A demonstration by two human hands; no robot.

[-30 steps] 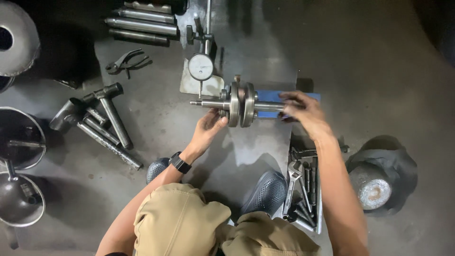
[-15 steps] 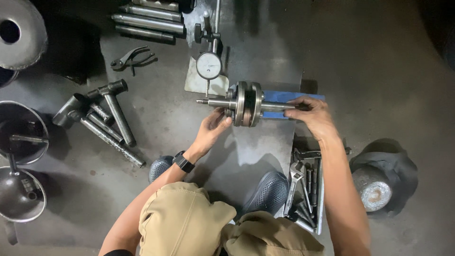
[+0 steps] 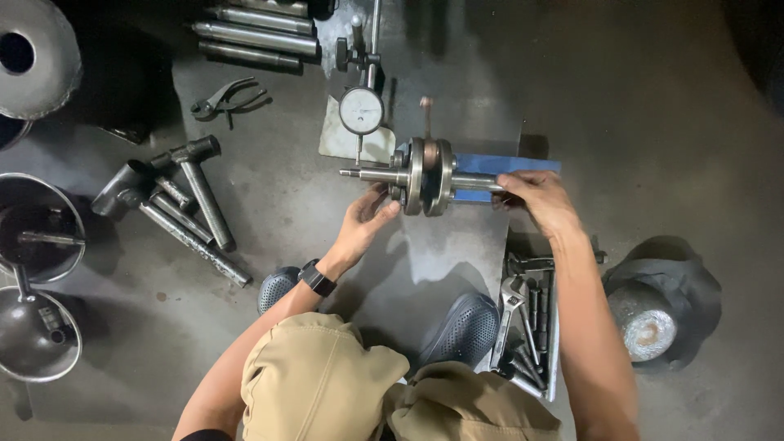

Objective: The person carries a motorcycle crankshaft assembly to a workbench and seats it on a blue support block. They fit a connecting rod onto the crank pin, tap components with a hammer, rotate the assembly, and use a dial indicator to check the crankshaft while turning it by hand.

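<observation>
A steel crankshaft (image 3: 425, 174) with two round webs lies across a blue stand (image 3: 506, 166) on the floor. My left hand (image 3: 365, 222) cups the near side of its left web and shaft. The fingers of my right hand (image 3: 539, 198) rest on the right shaft end by the blue stand. A dial gauge (image 3: 361, 110) on a stand sits just behind the crankshaft's left shaft, its stem pointing down at it. A black watch (image 3: 317, 278) is on my left wrist.
Several steel tubes and bars (image 3: 184, 204) lie at left, pliers (image 3: 224, 100) behind them, more rods (image 3: 257, 37) at the top. Metal bowls (image 3: 37, 278) at far left. A tray of wrenches (image 3: 527, 322) by my right knee; a wrapped cylinder (image 3: 649, 314) at right.
The view has shifted slightly. My left hand has slid in under the left web, and my right hand has settled onto the right shaft end.
</observation>
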